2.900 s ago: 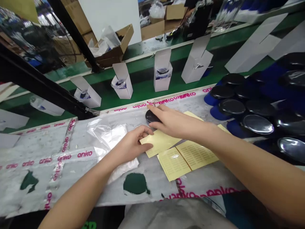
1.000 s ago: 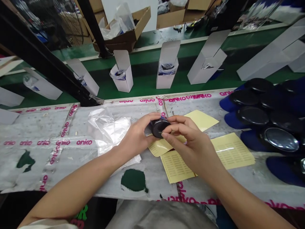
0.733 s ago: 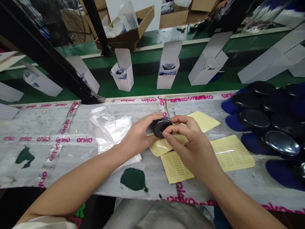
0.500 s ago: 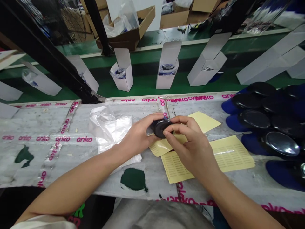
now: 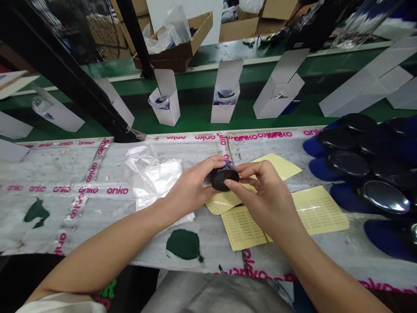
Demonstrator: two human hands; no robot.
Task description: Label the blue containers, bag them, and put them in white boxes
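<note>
Between both hands is a small device with a round black end and a bit of blue, its round face turned up toward me. My left hand is closed around its left side, hiding much of the body. The thumb and fingers of my right hand pinch the right edge of the round end. Beneath the hands lie yellow sheets of printed labels. To the left is a pile of clear plastic bags.
Several blue devices with black oval heads stand at the right. Open white boxes holding bagged items line the green conveyor. A slanted black post rises at the left, and a cardboard box sits beyond.
The device's round face has tipped more toward me, and my right fingers have shifted along its edge. The white boxes have moved slightly left along the conveyor.
</note>
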